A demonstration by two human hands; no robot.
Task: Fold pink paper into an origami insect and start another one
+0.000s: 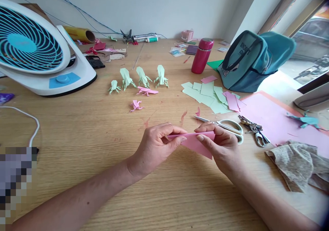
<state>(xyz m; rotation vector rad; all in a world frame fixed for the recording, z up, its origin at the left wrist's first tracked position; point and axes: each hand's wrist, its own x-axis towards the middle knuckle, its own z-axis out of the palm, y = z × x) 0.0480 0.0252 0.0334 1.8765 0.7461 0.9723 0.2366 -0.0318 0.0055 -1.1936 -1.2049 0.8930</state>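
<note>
A folded sheet of pink paper [199, 146] is pinched between both hands above the wooden table. My left hand [160, 143] grips its left end between thumb and fingers along the top fold. Closed on the right part of the same fold is my right hand [222, 145], thumb in front and fingers behind. Below the fold the paper hangs down to a point. White-handled scissors [230, 126] lie just behind my right hand, partly hidden by it. Farther back stand several pale green folded paper figures [161, 75], with a pink paper figure [147, 91] and a smaller pink one [135, 105] nearer.
Green paper pieces [200, 95] lie back right, near a red flask [202, 55] and a teal backpack [249, 63]. Keys [254, 130], a large pink sheet [272, 114] and a crumpled cloth [295, 164] are on the right. A white fan [64, 76] stands left.
</note>
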